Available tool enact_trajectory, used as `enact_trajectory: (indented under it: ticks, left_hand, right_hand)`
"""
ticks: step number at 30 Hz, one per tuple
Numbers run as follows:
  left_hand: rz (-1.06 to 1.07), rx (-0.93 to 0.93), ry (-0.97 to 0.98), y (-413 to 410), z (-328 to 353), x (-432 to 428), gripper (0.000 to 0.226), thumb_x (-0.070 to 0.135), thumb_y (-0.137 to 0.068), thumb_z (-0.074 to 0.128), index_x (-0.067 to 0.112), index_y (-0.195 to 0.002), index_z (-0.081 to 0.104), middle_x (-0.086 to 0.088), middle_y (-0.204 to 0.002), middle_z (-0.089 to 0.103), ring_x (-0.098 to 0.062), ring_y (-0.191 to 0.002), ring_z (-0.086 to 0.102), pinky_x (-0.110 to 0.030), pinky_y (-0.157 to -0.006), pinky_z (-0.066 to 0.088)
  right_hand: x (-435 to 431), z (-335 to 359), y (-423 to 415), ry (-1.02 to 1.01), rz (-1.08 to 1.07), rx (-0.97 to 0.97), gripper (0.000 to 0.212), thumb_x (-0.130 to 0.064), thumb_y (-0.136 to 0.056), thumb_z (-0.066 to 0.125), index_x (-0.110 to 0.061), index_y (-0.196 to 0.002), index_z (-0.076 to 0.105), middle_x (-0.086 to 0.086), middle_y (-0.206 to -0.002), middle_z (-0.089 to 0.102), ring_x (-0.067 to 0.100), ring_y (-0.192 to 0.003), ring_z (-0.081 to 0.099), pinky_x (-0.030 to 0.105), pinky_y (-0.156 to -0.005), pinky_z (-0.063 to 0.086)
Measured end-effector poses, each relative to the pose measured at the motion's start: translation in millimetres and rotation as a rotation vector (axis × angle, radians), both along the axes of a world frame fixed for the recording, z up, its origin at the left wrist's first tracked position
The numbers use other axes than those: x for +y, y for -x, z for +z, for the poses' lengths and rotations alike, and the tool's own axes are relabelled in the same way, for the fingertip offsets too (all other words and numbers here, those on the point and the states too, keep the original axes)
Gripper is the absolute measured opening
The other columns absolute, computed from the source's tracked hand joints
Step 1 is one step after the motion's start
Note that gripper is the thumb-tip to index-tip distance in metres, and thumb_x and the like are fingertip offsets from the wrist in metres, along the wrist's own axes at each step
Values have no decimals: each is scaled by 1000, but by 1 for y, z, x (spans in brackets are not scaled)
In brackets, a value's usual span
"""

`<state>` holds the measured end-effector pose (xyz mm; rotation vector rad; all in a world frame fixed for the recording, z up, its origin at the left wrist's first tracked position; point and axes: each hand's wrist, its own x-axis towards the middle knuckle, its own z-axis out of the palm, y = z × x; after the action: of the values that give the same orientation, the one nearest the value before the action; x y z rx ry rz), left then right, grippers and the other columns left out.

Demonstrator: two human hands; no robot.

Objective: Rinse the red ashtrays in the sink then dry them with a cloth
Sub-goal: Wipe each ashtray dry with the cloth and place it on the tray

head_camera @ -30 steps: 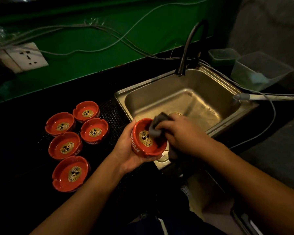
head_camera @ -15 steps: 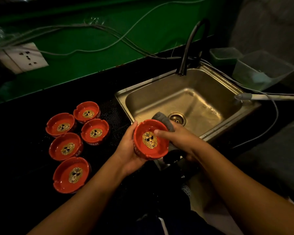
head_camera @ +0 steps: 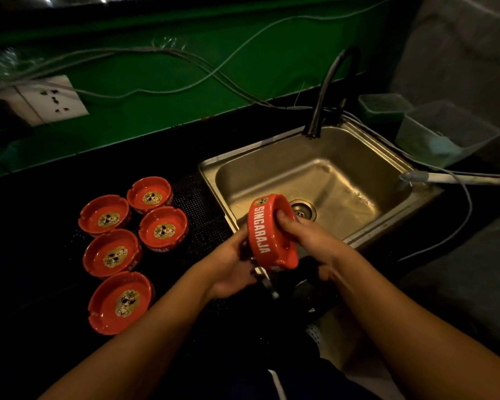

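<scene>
Red glazed ware was clamped between the fingers [head_camera: 283, 219] of the right hand [head_camera: 315, 243], which curled over the rim into the bowl, while the left hand [head_camera: 231, 267] was closed on the underside; the held ashtray [head_camera: 267, 235] was turned on edge, its lettered wall upward, over the front lip of the sink [head_camera: 355, 241]. A slip was judged the main risk: the glaze looked slick and possibly wet, the grip was taken on a curved wall, and a drop would likely have chipped it on the steel or sent it off the counter [head_camera: 202, 151] edge to the floor. The five other ashtrays [head_camera: 162, 226] lay bowl-up in a cluster on the counter left of the sink, near enough to be knocked by the left forearm. The drying cloth could not be made out with certainty; a dark mass below the right hand might have been it. Whether water ran from the faucet [head_camera: 326, 90] could not be told, and the counter was lost in shadow.
</scene>
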<state>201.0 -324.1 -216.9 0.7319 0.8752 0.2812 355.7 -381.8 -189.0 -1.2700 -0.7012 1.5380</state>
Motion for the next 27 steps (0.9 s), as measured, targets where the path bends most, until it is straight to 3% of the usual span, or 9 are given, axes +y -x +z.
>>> enact_trajectory:
  ticks: [2,6,9,11,13,16,20,23,27]
  left_hand:
    - [21,-125,112,-5,-4,-5,48,42,-94,37,6,-110,64,-14,-101,70,-25,-86,69,-37,-74,55]
    - [142,-215,87,-11,-8,-4,36,24,-96,37,4,-106,65,-12,-95,72,-23,-85,69,-36,-79,54]
    - [138,-206,36,-11,-6,-5,36,27,-96,38,7,-105,67,-11,-96,73,-21,-82,71,-33,-73,59]
    - [153,-190,18,-11,-4,-3,36,28,-94,41,8,-109,68,-15,-108,70,-26,-93,69,-39,-84,57]
    - [163,-149,-16,-8,1,-2,39,31,-91,45,7,-113,66,-19,-118,66,-31,-103,64,-45,-93,50]
    - [196,-113,-42,-4,4,1,45,35,-88,46,5,-117,63,-19,-117,66,-26,-95,66,-37,-83,54]
    - [295,-124,80,-1,2,6,53,37,-86,50,7,-130,55,-20,-125,62,-32,-109,61,-37,-81,56]
    - [353,-190,197,4,1,8,52,40,-86,52,4,-123,58,-19,-114,68,-28,-101,67,-39,-84,56]
    - [374,-284,280,8,3,9,52,40,-95,43,-5,-117,58,-23,-108,68,-29,-99,67,-38,-85,48]
  right_hand:
    - [3,-3,2,-25,-9,-64,26,-30,-98,44,-11,-105,61,0,-82,74,12,-74,70,22,-64,57]
    - [5,-12,1,-97,-49,-253,22,-34,-94,47,-24,-111,58,1,-103,70,11,-91,67,20,-77,54]
    - [8,-22,0,-132,-77,-430,60,-57,-82,61,-61,-133,29,6,-142,47,19,-125,50,38,-101,46]
    - [11,-24,0,-124,-105,-593,69,-56,-82,62,-74,-129,14,5,-145,36,21,-128,45,44,-105,41]
    - [14,-24,0,-173,-118,-709,56,-35,-93,57,-57,-136,29,4,-127,41,12,-117,47,33,-107,39]
    - [15,-23,1,-237,-150,-722,29,-22,-97,52,-37,-121,55,2,-112,44,12,-108,49,12,-93,41]
    - [18,-18,-1,-174,-202,-529,21,-20,-99,48,-27,-93,66,-8,-83,69,3,-78,65,19,-67,49]
    - [18,-15,-1,-92,-226,-390,21,-22,-101,45,-20,-94,65,-5,-75,71,9,-67,67,25,-54,51]
    - [17,-17,-1,-10,-283,-227,23,-26,-101,43,-20,-96,65,-4,-75,74,12,-65,69,29,-53,54]
